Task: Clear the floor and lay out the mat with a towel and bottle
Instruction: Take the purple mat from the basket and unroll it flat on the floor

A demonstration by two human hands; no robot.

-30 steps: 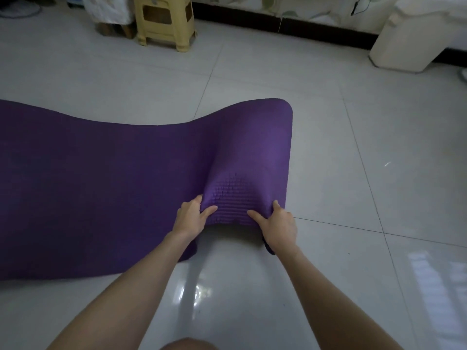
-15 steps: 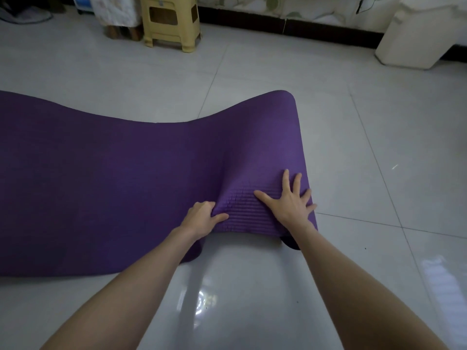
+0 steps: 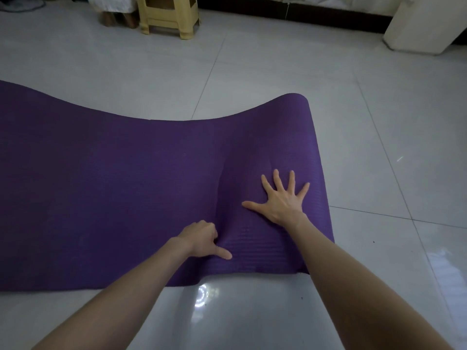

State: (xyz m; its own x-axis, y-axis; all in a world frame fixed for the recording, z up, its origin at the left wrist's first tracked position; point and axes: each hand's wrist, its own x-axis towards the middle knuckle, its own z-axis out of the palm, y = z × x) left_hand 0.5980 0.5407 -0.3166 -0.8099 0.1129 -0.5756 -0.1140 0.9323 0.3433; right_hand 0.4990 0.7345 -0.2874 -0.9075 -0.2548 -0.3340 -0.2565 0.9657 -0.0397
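A purple mat (image 3: 113, 188) lies unrolled on the white tiled floor and runs off the left edge of view. Its right end (image 3: 298, 117) still bulges up in a low hump. My right hand (image 3: 280, 200) rests flat on that hump with the fingers spread wide. My left hand (image 3: 202, 238) sits in the crease beside the hump, close to the mat's near edge, with fingers curled under and the thumb sticking out to the right. I cannot see it holding any fold. Neither a towel nor a bottle is in view.
A yellow plastic stool (image 3: 166, 16) stands at the back, with cloth-draped wooden legs (image 3: 116, 16) to its left. A white bin (image 3: 424, 26) stands at the back right, against a dark baseboard (image 3: 290, 8). Glossy tiles surround the mat.
Both hands have let go of the mat's lifted near edge. The right hand opened and slid further onto the mat, and the hump has sunk lower and flatter.
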